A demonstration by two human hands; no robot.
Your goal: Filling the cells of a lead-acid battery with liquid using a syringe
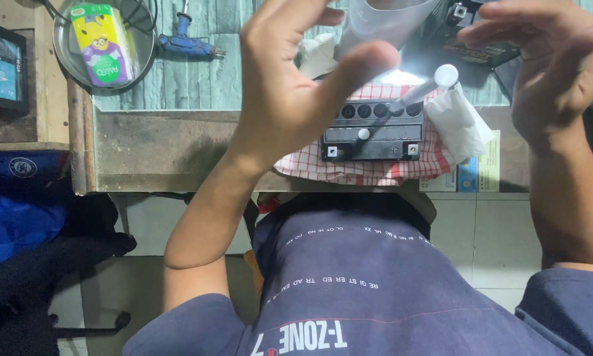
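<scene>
My left hand is raised close to the camera, thumb and fingers closed around a translucent plastic container at the top of the view. My right hand hovers at the upper right, its fingers spread toward the container but apart from it, holding nothing. Below them a black battery with a row of round filler holes rests on a red-checked cloth. A syringe stands tilted with its tip in one of the holes. A small white cap lies on the battery.
A crumpled white tissue lies right of the battery. On the bench's left stand a metal bowl holding a colourful packet, a blue glue gun and a tablet. A blue bag sits below.
</scene>
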